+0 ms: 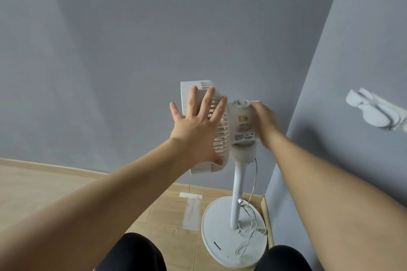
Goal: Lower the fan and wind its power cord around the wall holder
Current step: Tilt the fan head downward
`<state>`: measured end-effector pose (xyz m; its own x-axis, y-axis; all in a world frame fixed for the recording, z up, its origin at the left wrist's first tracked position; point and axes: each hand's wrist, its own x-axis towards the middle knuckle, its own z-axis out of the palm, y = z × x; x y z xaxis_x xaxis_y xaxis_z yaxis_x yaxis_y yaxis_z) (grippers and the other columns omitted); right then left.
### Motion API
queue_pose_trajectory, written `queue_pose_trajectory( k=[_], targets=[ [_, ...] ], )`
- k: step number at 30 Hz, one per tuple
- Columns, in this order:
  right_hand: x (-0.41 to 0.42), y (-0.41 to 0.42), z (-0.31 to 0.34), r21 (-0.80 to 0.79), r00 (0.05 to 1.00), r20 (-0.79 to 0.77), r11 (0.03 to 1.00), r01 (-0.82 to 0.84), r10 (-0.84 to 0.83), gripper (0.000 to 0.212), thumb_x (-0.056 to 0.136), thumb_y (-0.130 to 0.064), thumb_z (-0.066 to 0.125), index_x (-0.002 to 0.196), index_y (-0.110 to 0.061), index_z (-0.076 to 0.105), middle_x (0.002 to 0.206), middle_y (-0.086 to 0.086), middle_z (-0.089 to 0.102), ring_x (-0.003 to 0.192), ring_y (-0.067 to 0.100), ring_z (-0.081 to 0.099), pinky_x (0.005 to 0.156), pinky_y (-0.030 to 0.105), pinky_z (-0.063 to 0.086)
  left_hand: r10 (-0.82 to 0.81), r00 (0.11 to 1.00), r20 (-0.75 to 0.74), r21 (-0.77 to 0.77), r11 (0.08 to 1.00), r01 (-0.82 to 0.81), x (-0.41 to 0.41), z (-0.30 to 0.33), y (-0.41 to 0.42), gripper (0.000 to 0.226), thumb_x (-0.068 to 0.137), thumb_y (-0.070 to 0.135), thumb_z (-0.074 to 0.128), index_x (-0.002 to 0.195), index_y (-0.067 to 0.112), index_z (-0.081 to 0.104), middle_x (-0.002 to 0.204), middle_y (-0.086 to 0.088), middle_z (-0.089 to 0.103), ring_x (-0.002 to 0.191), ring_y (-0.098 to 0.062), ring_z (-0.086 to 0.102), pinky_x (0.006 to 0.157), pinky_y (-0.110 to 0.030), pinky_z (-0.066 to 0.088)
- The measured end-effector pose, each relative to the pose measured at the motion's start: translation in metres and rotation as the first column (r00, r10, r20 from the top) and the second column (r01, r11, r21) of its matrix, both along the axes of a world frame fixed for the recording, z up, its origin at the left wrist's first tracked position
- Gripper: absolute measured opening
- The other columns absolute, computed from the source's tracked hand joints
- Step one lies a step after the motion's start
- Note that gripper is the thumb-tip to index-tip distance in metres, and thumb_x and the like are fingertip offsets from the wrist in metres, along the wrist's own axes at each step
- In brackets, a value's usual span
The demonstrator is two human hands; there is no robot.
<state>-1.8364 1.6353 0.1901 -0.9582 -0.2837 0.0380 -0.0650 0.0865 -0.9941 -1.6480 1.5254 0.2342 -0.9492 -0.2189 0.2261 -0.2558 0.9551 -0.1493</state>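
Room: grey walls (110,39) meeting in a corner, light wood-look floor (44,193) with a pale skirting board; a white tape strip (190,195) lies on the floor near the wall.
Fan: white pedestal fan (240,125) standing in the corner, its head turned to the left, its pole rising from a round base (211,233); the base's near edge is cut off behind the knees.
Knees: two dark-clad knees (134,253) at the bottom edge, mostly out of frame.
Left hand: left hand (196,130) spread flat, fingers wide apart, palm laid on the grille (220,134) of the fan head; it grips nothing, and it covers much of the grille.
Right hand: right hand (265,123) curled over the rear of the motor housing; its fingertips are hidden behind the housing, so how tightly it holds cannot be told.
Wall holder: white wall holder (372,110) on the right-hand wall, blurred and cut off at the frame edge; its shape is hard to make out.
Power cord: thin white power cord (251,222) hanging from under the motor down to the base, lying there in loose loops; its plug end is hard to pick out.
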Motion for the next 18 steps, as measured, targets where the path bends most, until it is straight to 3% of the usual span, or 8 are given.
queue_pose_trajectory(
  k=[4, 13, 18],
  targets=[
    [-0.002, -0.001, -0.001, 0.064, 0.998, -0.061, 0.998, -0.011, 0.015, 0.018, 0.073, -0.038, 0.047, 0.064, -0.024, 0.053, 0.062, -0.006, 0.057, 0.058, 0.018, 0.050, 0.055, 0.028, 0.040, -0.046, 0.998, -0.038, -0.041, 0.998, 0.045, 0.000, -0.007, -0.013, 0.149, 0.049, 0.078, 0.074, 0.151, 0.026, -0.020, 0.159, -0.005, -0.026, 0.145, -0.041, -0.025, 0.110, -0.071, 0.003],
    [-0.002, -0.001, -0.007, 0.023, 0.997, -0.069, 1.000, -0.017, 0.018, 0.019, 0.073, -0.041, 0.045, 0.065, -0.024, 0.044, 0.066, -0.005, 0.051, 0.059, 0.016, 0.046, 0.056, 0.027, 0.038, -0.102, 0.993, -0.053, -0.135, 0.986, 0.094, -0.004, -0.008, -0.027, 0.148, 0.047, 0.082, 0.072, 0.153, 0.025, -0.014, 0.162, -0.007, -0.017, 0.147, -0.040, -0.018, 0.111, -0.073, 0.005],
    [0.002, 0.000, -0.011, 0.022, 0.993, -0.110, 0.998, 0.055, -0.052, 0.025, 0.076, -0.047, 0.042, 0.080, -0.023, 0.049, 0.077, -0.002, 0.056, 0.067, 0.017, 0.051, 0.059, 0.027, 0.039, -0.138, 0.989, -0.058, -0.154, 0.980, 0.128, -0.006, -0.007, -0.037, 0.148, 0.046, 0.082, 0.072, 0.153, 0.026, -0.012, 0.163, -0.005, -0.015, 0.148, -0.038, -0.017, 0.113, -0.071, 0.003]
  ],
)
